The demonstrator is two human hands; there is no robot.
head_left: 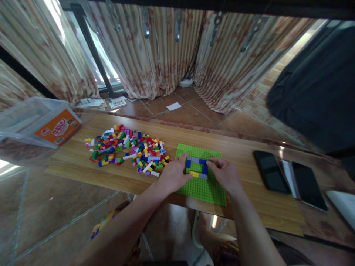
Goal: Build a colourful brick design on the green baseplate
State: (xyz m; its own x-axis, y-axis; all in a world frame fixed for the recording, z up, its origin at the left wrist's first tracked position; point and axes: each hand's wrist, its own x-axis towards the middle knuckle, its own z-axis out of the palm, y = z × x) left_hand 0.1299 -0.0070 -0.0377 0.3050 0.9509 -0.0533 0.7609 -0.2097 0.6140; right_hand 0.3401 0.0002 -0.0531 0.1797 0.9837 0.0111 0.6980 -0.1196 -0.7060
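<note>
A rectangular ring of toy bricks (204,169) in blue, grey, lilac and yellow sits on a green studded baseplate (205,192). My left hand (173,174) rests at the ring's left side, thumb and index finger spread apart, with the fingertips by the left bricks. At the ring's far right corner, my right hand (225,173) has its thumb and index finger closed at the end of a blue brick (202,162). Its other fingers are curled and partly hidden. Inside the ring, green studs show.
Left of the baseplate lies a spread-out pile of loose coloured bricks (133,147) on the wooden board (166,133). A clear plastic box (22,118) with an orange label stands at the far left. A black phone (271,171) and a second dark phone (309,184) lie right.
</note>
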